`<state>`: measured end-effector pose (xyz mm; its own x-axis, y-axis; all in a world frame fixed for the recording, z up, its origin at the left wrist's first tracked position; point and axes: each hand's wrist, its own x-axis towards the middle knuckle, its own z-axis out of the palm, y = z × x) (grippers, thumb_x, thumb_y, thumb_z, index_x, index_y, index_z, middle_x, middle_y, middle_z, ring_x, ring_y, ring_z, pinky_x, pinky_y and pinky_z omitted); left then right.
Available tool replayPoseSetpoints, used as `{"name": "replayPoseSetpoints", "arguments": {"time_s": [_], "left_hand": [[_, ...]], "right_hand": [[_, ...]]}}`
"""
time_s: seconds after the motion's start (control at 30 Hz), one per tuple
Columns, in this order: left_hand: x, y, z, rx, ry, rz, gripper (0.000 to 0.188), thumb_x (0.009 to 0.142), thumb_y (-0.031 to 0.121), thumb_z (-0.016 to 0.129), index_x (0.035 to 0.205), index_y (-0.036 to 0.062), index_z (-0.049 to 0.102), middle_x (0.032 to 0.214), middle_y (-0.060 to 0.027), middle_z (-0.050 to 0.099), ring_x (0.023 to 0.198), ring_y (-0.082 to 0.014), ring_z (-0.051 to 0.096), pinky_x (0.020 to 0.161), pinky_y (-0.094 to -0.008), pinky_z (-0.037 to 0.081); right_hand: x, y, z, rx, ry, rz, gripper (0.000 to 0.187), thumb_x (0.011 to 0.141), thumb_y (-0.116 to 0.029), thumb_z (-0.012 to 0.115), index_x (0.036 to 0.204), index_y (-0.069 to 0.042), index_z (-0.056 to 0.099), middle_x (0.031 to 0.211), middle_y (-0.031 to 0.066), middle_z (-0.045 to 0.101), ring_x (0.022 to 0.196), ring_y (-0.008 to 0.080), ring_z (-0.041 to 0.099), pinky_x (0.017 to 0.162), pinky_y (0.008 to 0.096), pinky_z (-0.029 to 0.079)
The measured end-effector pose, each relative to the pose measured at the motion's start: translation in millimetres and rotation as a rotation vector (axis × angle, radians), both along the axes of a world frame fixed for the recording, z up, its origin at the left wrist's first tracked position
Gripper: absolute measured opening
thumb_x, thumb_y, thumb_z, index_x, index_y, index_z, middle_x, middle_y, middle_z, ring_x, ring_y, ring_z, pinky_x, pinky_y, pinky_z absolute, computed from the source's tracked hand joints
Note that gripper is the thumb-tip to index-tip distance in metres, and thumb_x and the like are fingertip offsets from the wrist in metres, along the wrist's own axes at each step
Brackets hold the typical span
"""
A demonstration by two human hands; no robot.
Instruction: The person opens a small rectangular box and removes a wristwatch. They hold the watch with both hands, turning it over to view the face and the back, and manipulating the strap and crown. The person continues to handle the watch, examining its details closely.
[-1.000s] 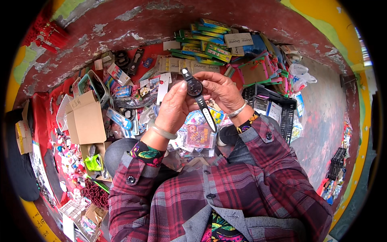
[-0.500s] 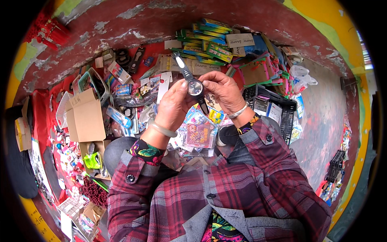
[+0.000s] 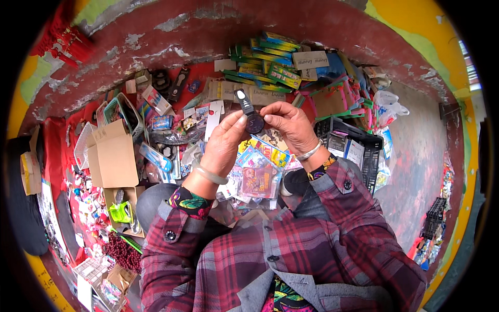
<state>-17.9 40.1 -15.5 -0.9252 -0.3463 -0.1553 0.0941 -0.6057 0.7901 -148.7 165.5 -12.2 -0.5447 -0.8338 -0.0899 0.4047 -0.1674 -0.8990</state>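
A black wristwatch [image 3: 254,123] is held up in front of me, its dark round case between my two hands. My left hand [image 3: 223,146] pinches the case from the left with thumb and fingers. From the other side, my right hand [image 3: 291,127] closes thumb and forefinger at the case edge. One strap half, with a pale patch near its end, points up and away; the other half is hardly visible. Beneath the hands lie flat plastic-wrapped packets, among them a reddish-brown square one [image 3: 257,180] and a yellow one [image 3: 276,155].
An opened cardboard box [image 3: 115,162] with a bright green item stands at left, near white and green baskets [image 3: 136,125]. A black plastic crate [image 3: 370,161] is at right. Colourful flat boxes [image 3: 285,76] pile up against the red wall. Small goods cover the red cloth.
The watch has tilted and dropped slightly, so its face looks darker and its upper strap shorter. The lower strap has mostly gone from sight. Both hands keep their grip.
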Motion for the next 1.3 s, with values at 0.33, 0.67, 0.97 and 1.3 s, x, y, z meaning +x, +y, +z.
{"name": "replayPoseSetpoints", "arguments": {"time_s": [0.33,0.67,0.97,1.3], "left_hand": [[0.6,-0.7,-1.5,-0.035,-0.007,-0.022,0.033,0.094,0.023,0.045,0.118,0.0001,0.051,0.105,-0.0056,0.059,0.094,-0.0145,0.056,0.082,-0.0293,0.044],[0.7,-4.0,4.5,0.143,-0.002,-0.080,0.030,0.094,0.024,0.046,0.115,0.0034,0.053,0.100,-0.0032,0.062,0.089,-0.0134,0.059,0.072,-0.0257,0.045],[1.0,-2.7,5.9,0.159,0.010,-0.064,0.031,0.095,0.024,0.043,0.114,0.0010,0.052,0.100,-0.0062,0.062,0.089,-0.0171,0.061,0.070,-0.0263,0.047],[1.1,-3.1,8.7,0.171,0.029,-0.090,0.032,0.095,0.025,0.042,0.114,0.0006,0.052,0.100,-0.0079,0.062,0.090,-0.0188,0.061,0.070,-0.0265,0.048]], "right_hand": [[-0.4,1.9,1.8,-0.006,-0.008,0.003,0.015,0.081,-0.007,0.064,0.095,-0.001,0.063,0.090,0.0027,0.063,0.082,0.0099,0.059,0.076,0.0241,0.047],[-0.2,1.2,1.7,-0.034,-0.064,0.063,0.015,0.083,-0.004,0.062,0.097,0.000,0.060,0.092,0.0055,0.063,0.081,0.0127,0.059,0.073,0.0255,0.049],[-0.9,1.2,-1.1,-0.057,-0.086,0.084,0.016,0.083,-0.005,0.062,0.098,0.000,0.060,0.092,0.0052,0.063,0.081,0.0124,0.059,0.073,0.0249,0.049],[2.2,-0.4,2.9,-0.030,-0.050,0.026,0.015,0.083,-0.008,0.063,0.095,0.001,0.062,0.085,0.0035,0.063,0.073,0.0106,0.060,0.069,0.0233,0.049]]}}
